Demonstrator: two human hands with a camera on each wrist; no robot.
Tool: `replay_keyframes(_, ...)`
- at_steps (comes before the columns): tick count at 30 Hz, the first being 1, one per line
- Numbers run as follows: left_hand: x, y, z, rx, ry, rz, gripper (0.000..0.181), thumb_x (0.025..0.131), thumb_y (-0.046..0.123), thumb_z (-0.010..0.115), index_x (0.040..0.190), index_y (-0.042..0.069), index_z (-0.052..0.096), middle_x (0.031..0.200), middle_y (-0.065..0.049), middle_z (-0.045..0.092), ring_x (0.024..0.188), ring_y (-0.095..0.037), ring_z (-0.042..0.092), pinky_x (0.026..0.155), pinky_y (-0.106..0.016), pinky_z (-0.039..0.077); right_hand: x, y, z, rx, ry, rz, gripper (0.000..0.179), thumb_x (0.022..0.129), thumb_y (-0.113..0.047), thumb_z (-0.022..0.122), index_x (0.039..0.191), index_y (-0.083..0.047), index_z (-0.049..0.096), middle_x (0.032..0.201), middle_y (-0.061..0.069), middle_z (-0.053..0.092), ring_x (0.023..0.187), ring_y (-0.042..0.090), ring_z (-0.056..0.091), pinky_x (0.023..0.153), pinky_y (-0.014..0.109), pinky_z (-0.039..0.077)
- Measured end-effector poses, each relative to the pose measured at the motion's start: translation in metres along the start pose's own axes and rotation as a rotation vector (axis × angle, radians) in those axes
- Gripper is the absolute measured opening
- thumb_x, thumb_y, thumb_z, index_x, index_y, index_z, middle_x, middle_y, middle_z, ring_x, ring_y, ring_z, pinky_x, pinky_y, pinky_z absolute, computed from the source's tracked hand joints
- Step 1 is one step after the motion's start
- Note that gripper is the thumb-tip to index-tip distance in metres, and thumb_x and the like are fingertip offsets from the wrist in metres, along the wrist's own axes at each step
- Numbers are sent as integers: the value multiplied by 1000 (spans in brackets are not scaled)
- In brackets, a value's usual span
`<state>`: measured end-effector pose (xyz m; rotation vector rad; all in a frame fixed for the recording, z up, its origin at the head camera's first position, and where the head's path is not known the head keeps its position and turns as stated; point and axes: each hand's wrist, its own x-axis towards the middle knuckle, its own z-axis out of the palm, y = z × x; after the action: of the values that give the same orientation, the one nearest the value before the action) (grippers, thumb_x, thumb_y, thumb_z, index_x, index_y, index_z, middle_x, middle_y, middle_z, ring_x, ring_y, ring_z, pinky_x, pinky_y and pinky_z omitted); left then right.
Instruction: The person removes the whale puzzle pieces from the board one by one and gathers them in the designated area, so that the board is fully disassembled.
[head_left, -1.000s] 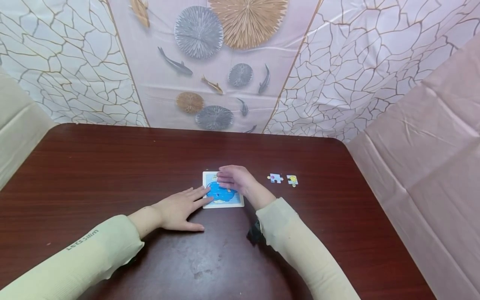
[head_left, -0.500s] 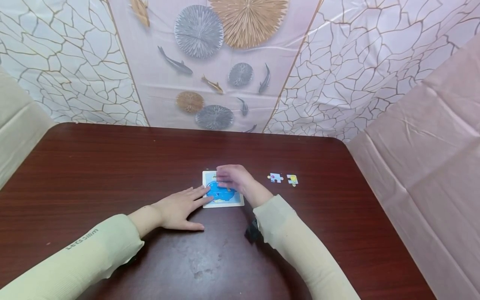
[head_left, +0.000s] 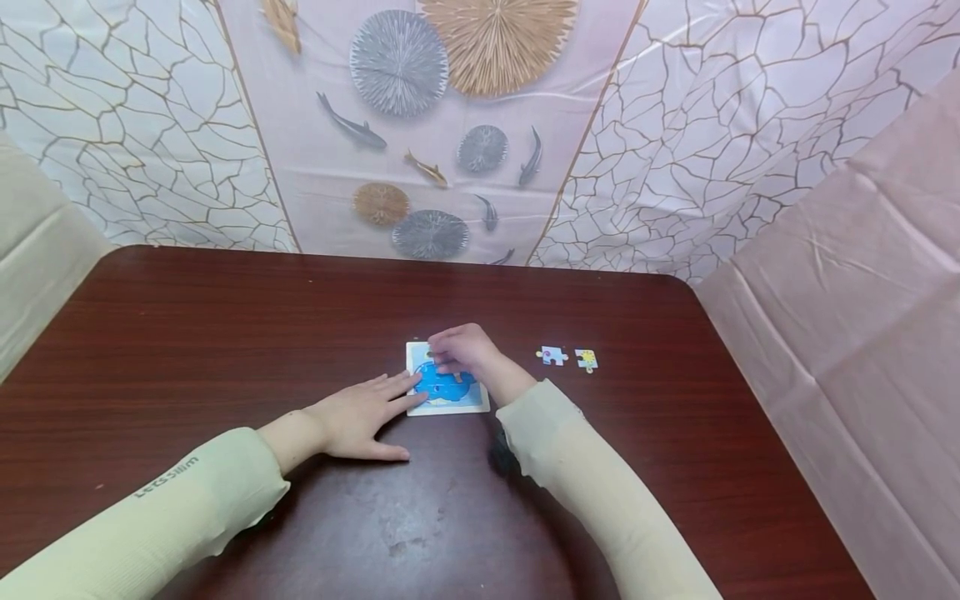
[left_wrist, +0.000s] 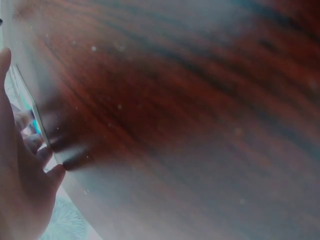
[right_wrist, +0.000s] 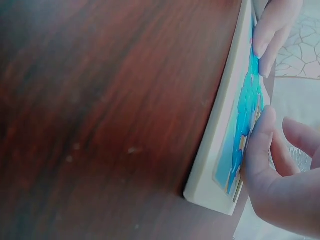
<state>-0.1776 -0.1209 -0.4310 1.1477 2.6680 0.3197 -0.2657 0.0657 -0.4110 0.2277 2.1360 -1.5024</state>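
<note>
A small square jigsaw puzzle point(head_left: 442, 404) in a white frame lies on the table, with a blue whale-like picture. My left hand point(head_left: 363, 419) lies flat at its left edge, fingers spread over the frame and picture, thumb on the table. My right hand point(head_left: 468, 348) is bent over the upper right of the puzzle. In the right wrist view, its thumb point(right_wrist: 260, 150) lies along the picture with other fingers bent behind it; I cannot tell if a piece is between them. Brownish gaps show beside that thumb.
Two loose puzzle pieces lie right of the frame: a pale blue piece with a pink swirl point(head_left: 553, 356) and one with a yellow sun point(head_left: 587, 359). The dark red-brown table point(head_left: 225, 333) ends at a patterned cloth backdrop point(head_left: 420, 150).
My right hand has shifted slightly left and up over the puzzle, its fingers drawing closer together. My left hand, the frame and the two loose pieces stay in place.
</note>
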Motion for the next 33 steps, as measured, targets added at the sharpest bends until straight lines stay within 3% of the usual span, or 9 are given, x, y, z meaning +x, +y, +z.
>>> replay_keyframes(9,0,-1,0,4,-4,-8,80,84,60,54,147,14,33,155,-12,24,143,-26,24,115,-46,23,0,-4,3,-50,36,-9,24,88,-11,64,109,-2,68,96,15,69,71,13,64,68,23,57)
replay_keyframes(17,0,-1,0,10,5,9,80,85,60,54,146,13,34,154,-13,25,143,-27,24,114,-47,24,1,-4,7,-77,71,-26,23,86,-8,66,108,-1,68,107,19,67,82,23,71,68,25,57)
replay_keyframes(33,0,1,-2,-3,-23,-19,81,84,61,53,147,15,32,155,-12,22,143,-27,22,115,-47,23,-2,-1,-10,8,35,-16,25,86,-7,65,110,0,67,105,19,66,83,21,69,74,28,56)
